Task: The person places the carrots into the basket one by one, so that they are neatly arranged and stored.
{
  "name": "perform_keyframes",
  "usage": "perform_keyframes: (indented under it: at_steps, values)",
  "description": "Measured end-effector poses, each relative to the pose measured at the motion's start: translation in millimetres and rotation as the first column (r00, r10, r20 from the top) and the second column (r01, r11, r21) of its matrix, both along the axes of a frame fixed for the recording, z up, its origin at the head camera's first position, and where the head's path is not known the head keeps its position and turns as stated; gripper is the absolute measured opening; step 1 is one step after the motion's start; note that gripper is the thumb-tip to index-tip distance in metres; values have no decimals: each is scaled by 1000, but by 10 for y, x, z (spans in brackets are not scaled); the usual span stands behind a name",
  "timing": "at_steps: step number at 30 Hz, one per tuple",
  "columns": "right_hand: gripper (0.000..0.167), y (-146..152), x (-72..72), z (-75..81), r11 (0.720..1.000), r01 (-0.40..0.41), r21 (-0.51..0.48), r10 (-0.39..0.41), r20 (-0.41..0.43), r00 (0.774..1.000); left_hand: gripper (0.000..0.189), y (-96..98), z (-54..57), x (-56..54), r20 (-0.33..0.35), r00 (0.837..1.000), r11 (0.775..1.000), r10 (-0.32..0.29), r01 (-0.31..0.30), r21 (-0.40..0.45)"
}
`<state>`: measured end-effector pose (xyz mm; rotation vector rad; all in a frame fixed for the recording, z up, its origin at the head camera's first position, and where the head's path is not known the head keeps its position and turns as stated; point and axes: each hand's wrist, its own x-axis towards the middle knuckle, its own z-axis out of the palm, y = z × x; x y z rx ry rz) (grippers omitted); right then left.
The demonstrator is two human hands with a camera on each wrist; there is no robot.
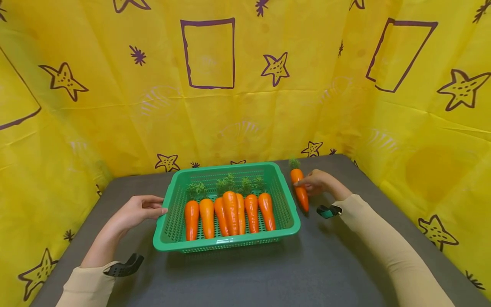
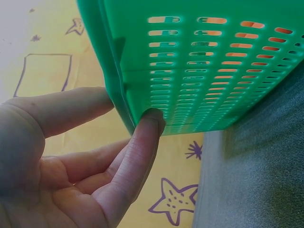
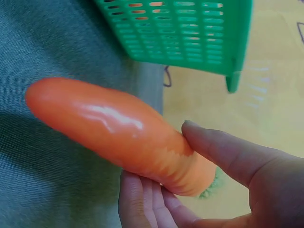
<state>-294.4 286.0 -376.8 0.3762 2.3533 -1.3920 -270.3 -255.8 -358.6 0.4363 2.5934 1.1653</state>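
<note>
A green perforated basket [image 1: 226, 244] stands on the dark table with several orange carrots [image 1: 230, 213] lying side by side in it, leafy tops toward the back. My left hand [image 1: 143, 209] pinches the basket's left rim; in the left wrist view the thumb [image 2: 76, 109] is on the rim and the fingers [image 2: 137, 152] are against the outer wall. To the right of the basket, my right hand [image 1: 316, 182] holds a single carrot [image 1: 302, 197] between thumb and fingers, its green top pointing away. In the right wrist view this carrot [image 3: 109, 118] is apart from the basket wall [image 3: 190, 38].
A dark grey cloth-covered table [image 1: 245, 277] carries everything. Yellow fabric [image 1: 245, 123] with drawn stars and frames hangs behind and along both sides. Black wrist straps [image 1: 124, 266] sit at the sleeve cuffs.
</note>
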Motion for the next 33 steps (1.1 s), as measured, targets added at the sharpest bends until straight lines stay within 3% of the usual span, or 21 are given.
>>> perform_keyframes:
  at_steps: [5, 13, 24, 33]
  values:
    - [65, -10, 35, 140, 997, -36, 64, 37, -16, 999, 68, -6, -4, -2, -2, 1000, 1000, 6, -6, 0]
    - [65, -60, 89, 357, 992, -107, 67, 109, -22, 994, 68, -3, 1, 4, 8, 1000, 1000, 11, -12, 23]
    - [72, -193, 107, 616, 985, -142, 100, 148, -51, 988, 67, 7, 14, 12, 3, 1000, 1000, 9, -9, 20]
    - [76, -358, 106, 739, 983, -178, 55, 182, -80, 980, 68, 9, 20, 11, 10, 1000, 1000, 11, -11, 5]
